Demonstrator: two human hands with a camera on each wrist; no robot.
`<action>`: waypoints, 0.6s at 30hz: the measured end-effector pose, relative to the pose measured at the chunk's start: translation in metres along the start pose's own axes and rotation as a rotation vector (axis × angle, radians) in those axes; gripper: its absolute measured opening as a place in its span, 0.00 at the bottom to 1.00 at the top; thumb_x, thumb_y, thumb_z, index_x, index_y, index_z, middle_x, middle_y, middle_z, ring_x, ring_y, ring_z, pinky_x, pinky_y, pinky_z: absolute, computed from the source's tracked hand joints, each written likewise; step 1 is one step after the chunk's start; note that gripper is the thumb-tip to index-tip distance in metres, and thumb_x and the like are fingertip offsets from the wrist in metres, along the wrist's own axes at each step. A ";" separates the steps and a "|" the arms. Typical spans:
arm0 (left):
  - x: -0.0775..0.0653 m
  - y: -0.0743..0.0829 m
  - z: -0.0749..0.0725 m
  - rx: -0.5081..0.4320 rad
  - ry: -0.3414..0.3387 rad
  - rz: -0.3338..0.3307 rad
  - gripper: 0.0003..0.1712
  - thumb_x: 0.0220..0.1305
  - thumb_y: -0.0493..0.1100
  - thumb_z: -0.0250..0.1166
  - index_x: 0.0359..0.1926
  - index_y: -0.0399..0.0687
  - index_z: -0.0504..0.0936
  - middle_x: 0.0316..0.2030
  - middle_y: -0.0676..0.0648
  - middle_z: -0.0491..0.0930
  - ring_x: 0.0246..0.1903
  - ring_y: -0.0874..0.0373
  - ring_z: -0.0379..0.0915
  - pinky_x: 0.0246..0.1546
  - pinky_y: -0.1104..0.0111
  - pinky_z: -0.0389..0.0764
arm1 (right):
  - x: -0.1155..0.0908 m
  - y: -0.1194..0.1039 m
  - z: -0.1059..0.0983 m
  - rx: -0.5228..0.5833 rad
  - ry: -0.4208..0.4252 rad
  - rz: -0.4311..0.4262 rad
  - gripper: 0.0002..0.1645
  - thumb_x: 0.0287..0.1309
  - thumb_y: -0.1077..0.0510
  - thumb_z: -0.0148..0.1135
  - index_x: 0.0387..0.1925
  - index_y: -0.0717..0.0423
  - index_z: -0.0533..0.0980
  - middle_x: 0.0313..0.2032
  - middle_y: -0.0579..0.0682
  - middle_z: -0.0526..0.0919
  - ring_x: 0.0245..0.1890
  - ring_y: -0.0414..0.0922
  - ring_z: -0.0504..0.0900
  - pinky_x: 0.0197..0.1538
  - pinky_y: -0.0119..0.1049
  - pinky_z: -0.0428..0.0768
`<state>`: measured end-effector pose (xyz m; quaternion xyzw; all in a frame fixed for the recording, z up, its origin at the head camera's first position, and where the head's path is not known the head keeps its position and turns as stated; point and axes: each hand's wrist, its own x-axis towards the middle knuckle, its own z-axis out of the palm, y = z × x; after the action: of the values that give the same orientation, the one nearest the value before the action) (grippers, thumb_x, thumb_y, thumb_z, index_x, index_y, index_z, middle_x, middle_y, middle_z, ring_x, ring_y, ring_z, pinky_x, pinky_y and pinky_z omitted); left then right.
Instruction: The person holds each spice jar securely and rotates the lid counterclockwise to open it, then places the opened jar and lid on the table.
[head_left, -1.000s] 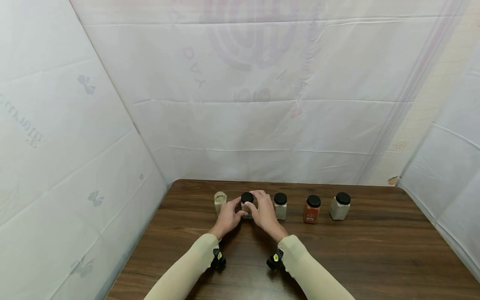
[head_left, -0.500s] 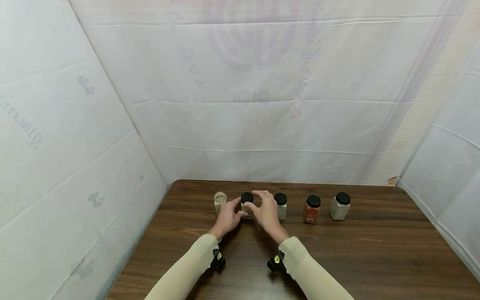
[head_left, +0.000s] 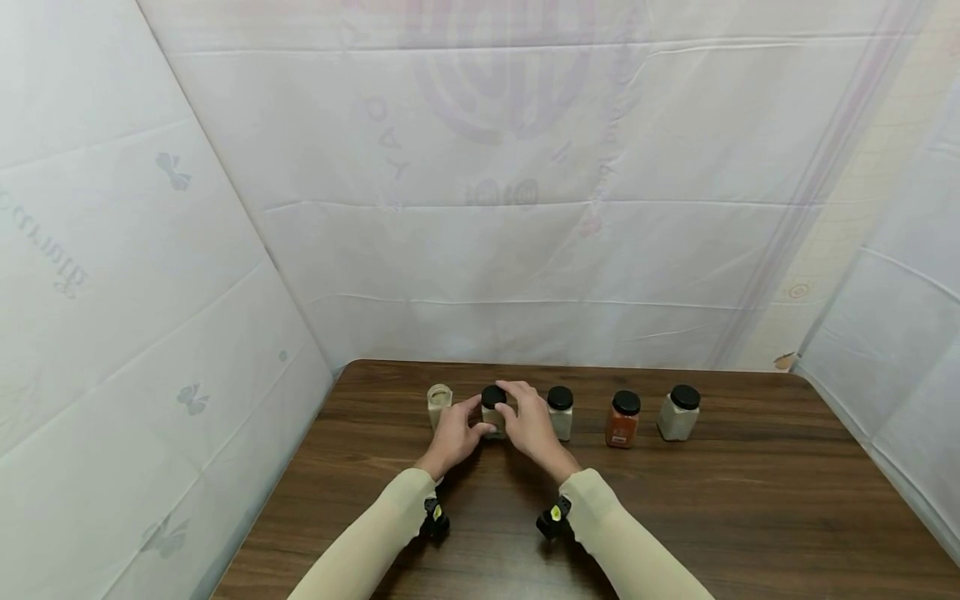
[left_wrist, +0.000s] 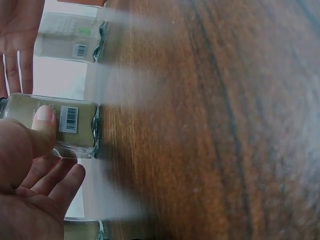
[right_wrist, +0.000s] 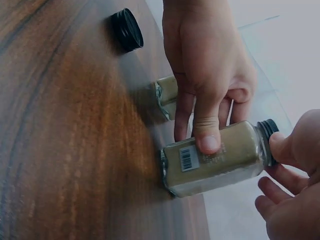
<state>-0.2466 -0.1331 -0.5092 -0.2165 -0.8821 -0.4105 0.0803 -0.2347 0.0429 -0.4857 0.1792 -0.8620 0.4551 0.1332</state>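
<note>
Plainly upright jar [head_left: 492,416], long axis vertical, lid [head_left: 492,396] up; left grip [head_left: 453,437] clasping body [left_wrist: 75,120], right grip [head_left: 531,427] pinching lid.

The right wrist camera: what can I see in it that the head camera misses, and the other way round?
Only the right wrist view shows a loose black lid on the table and the barcode label on the held jar.

Only the head view shows the orange-red jar, the near pale jar on its left and the far pale jar on its right.

Both show the left hand holding the jar, the right hand at its black cap, and a neighbouring jar.
</note>
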 end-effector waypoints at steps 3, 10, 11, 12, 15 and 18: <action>0.000 0.000 0.000 0.002 0.000 -0.001 0.30 0.63 0.39 0.73 0.66 0.39 0.78 0.51 0.40 0.86 0.51 0.47 0.85 0.50 0.54 0.84 | 0.000 -0.001 -0.002 -0.002 -0.027 0.001 0.25 0.71 0.63 0.62 0.68 0.58 0.74 0.64 0.59 0.76 0.63 0.60 0.75 0.62 0.57 0.76; 0.000 0.003 0.001 0.035 0.009 0.014 0.30 0.63 0.39 0.73 0.65 0.38 0.79 0.50 0.39 0.87 0.50 0.47 0.85 0.49 0.54 0.85 | -0.001 -0.001 -0.003 -0.005 -0.042 0.011 0.28 0.71 0.63 0.62 0.70 0.57 0.72 0.66 0.59 0.74 0.65 0.60 0.73 0.63 0.58 0.74; 0.000 0.003 0.001 0.043 0.011 0.021 0.29 0.63 0.39 0.73 0.64 0.38 0.79 0.49 0.39 0.87 0.49 0.47 0.85 0.48 0.54 0.85 | -0.001 -0.001 -0.003 -0.005 -0.038 0.008 0.28 0.71 0.63 0.63 0.70 0.57 0.72 0.66 0.59 0.74 0.65 0.60 0.73 0.63 0.59 0.74; 0.000 0.003 0.001 0.051 0.012 0.021 0.29 0.63 0.40 0.74 0.64 0.39 0.79 0.49 0.40 0.87 0.50 0.47 0.85 0.49 0.54 0.85 | -0.001 -0.001 -0.003 -0.010 -0.032 0.009 0.29 0.70 0.63 0.64 0.70 0.57 0.72 0.66 0.59 0.74 0.65 0.60 0.73 0.63 0.59 0.74; 0.000 0.004 0.001 0.063 0.014 0.018 0.27 0.63 0.40 0.74 0.62 0.40 0.80 0.49 0.40 0.87 0.50 0.47 0.85 0.49 0.54 0.85 | -0.001 -0.002 -0.003 -0.013 0.007 0.004 0.29 0.67 0.60 0.68 0.68 0.58 0.74 0.63 0.60 0.76 0.63 0.60 0.75 0.62 0.59 0.75; 0.000 0.004 0.001 0.067 0.013 0.002 0.27 0.63 0.40 0.74 0.62 0.41 0.81 0.50 0.41 0.87 0.52 0.48 0.84 0.51 0.54 0.84 | 0.000 -0.002 -0.001 -0.014 0.056 -0.005 0.29 0.63 0.57 0.73 0.64 0.58 0.77 0.58 0.59 0.79 0.59 0.60 0.77 0.60 0.59 0.76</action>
<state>-0.2451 -0.1303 -0.5074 -0.2116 -0.8946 -0.3821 0.0937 -0.2338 0.0431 -0.4835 0.1678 -0.8606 0.4537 0.1596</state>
